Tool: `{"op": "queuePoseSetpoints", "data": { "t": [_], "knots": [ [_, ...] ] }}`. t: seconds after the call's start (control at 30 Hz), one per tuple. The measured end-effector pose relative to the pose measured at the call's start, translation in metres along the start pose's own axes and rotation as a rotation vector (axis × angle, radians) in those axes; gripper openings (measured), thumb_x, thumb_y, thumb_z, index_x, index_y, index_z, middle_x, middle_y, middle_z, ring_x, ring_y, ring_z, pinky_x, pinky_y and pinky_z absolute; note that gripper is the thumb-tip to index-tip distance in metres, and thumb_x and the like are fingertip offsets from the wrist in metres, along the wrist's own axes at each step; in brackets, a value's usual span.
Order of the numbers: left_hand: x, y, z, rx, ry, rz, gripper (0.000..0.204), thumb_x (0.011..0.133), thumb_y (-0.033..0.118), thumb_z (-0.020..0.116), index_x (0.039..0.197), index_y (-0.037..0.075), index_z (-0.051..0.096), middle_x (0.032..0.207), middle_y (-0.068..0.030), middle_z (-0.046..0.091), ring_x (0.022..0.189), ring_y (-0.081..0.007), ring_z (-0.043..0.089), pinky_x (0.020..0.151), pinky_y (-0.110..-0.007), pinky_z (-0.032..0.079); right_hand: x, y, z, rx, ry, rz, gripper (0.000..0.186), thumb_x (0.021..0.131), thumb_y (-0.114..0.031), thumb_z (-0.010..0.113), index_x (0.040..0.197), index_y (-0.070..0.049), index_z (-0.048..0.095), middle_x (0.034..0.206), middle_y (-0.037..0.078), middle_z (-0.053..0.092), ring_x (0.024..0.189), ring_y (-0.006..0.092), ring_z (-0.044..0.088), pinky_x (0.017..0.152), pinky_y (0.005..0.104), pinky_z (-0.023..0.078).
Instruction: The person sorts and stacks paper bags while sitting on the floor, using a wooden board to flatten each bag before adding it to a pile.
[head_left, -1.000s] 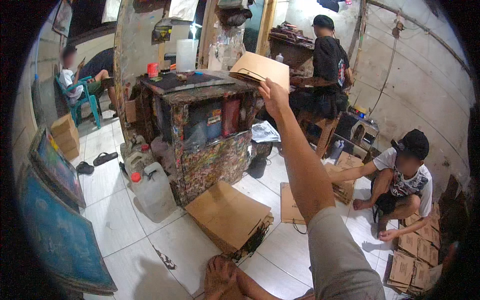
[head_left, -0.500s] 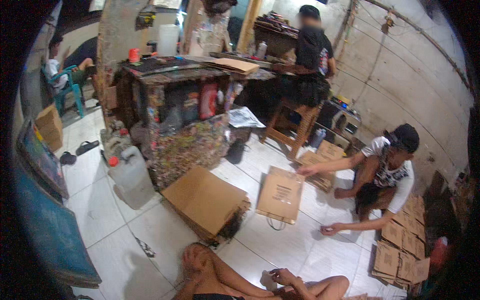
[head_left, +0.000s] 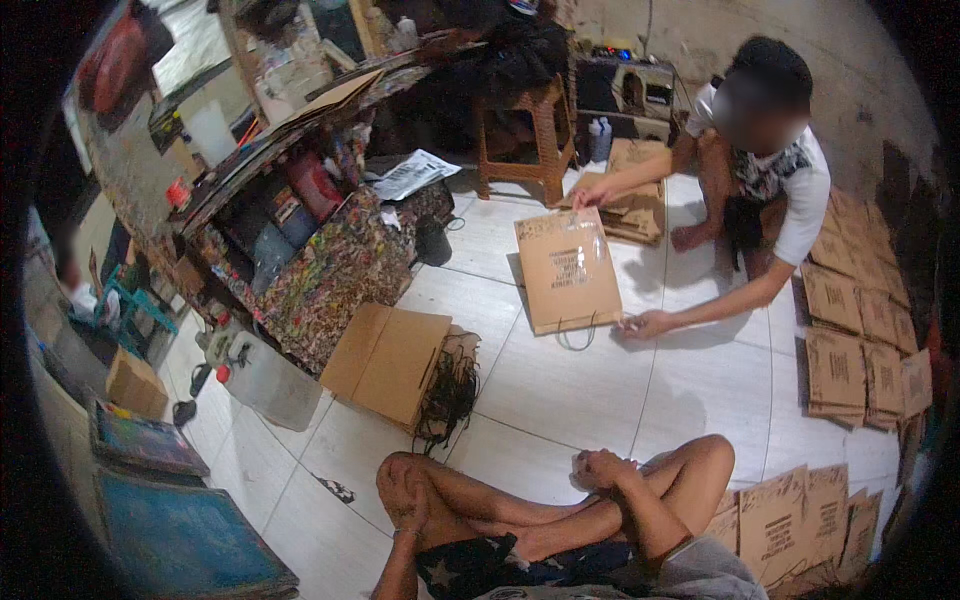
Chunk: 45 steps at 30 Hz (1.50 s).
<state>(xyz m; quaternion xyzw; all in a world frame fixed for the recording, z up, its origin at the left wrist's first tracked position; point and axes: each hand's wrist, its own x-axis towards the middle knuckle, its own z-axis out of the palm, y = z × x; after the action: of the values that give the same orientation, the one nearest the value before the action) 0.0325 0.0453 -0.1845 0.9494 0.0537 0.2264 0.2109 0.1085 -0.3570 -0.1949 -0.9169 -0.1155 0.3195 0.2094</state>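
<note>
While the unclenched left hand point(head_left: 405, 503) touches a leg point(head_left: 470, 492), the bag point(head_left: 570, 275) lies beyond the right point(head_left: 605, 468), grip unclear.

own grips point(head_left: 408, 505) point(head_left: 604, 470): 2 | stool point(head_left: 530, 140): 1 | chair point(head_left: 148, 325): 1 | panels point(head_left: 190, 530) point(head_left: 150, 440): 2

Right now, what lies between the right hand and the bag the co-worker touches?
In the head view, white floor tiles and a handle loop lie between right hand and brown bag.

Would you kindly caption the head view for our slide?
Left hand resting on left leg, right hand near right leg, while a co-worker handles a brown paper bag.
</note>
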Motion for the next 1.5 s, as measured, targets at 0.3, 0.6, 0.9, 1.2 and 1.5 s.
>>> {"op": "queuePoseSetpoints", "data": {
  "t": [0.3,0.6,0.9,1.2,1.5],
  "knots": [
    [0.018,0.031,0.007,0.14,-0.071,0.039,0.047,0.084,0.035,0.055,0.116,0.0,0.052,0.127,-0.0259,0.044,0.119,-0.0446,0.039,0.102,-0.051,0.032,-0.022,0.01,-0.008,0.171,0.139,0.031,0.044,0.088,-0.032,0.054,0.123,-0.005,0.052,0.103,0.024,0.064,0.098,0.0399,0.062,0.084,0.0498,0.05],
    [0.016,0.039,0.009,0.204,-0.162,-0.018,0.061,0.086,0.047,0.044,0.12,-0.005,0.047,0.127,-0.0294,0.042,0.118,-0.0464,0.038,0.101,-0.054,0.03,-0.021,0.014,-0.002,0.255,0.145,-0.024,0.036,0.087,-0.029,0.055,0.111,-0.002,0.054,0.105,0.024,0.063,0.098,0.0419,0.061,0.082,0.0524,0.049],
    [0.022,0.061,-0.005,0.183,-0.129,-0.053,0.062,0.087,0.048,0.042,0.121,-0.004,0.047,0.128,-0.0292,0.042,0.119,-0.0463,0.039,0.101,-0.053,0.031,0.009,0.023,0.02,0.23,0.109,-0.02,0.041,0.087,-0.033,0.054,0.115,-0.003,0.054,0.096,0.024,0.065,0.092,0.0432,0.063,0.082,0.051,0.05],
    [0.019,0.067,-0.011,0.179,-0.045,-0.033,0.052,0.088,0.038,0.047,0.12,-0.003,0.049,0.131,-0.028,0.04,0.121,-0.0448,0.038,0.103,-0.053,0.031,0.008,0.023,0.02,0.176,0.084,0.068,0.03,0.081,-0.023,0.057,0.105,-0.004,0.061,0.097,0.021,0.066,0.091,0.0378,0.065,0.079,0.047,0.052],
    [-0.006,-0.022,0.028,0.119,-0.038,-0.046,0.051,0.088,0.035,0.051,0.119,-0.005,0.049,0.134,-0.0281,0.039,0.123,-0.0451,0.037,0.104,-0.052,0.03,0.042,0.057,0.058,0.082,-0.092,-0.024,0.021,0.08,-0.025,0.059,0.086,-0.008,0.069,0.091,0.018,0.069,0.086,0.0313,0.068,0.073,0.0464,0.053]
  ]
}}
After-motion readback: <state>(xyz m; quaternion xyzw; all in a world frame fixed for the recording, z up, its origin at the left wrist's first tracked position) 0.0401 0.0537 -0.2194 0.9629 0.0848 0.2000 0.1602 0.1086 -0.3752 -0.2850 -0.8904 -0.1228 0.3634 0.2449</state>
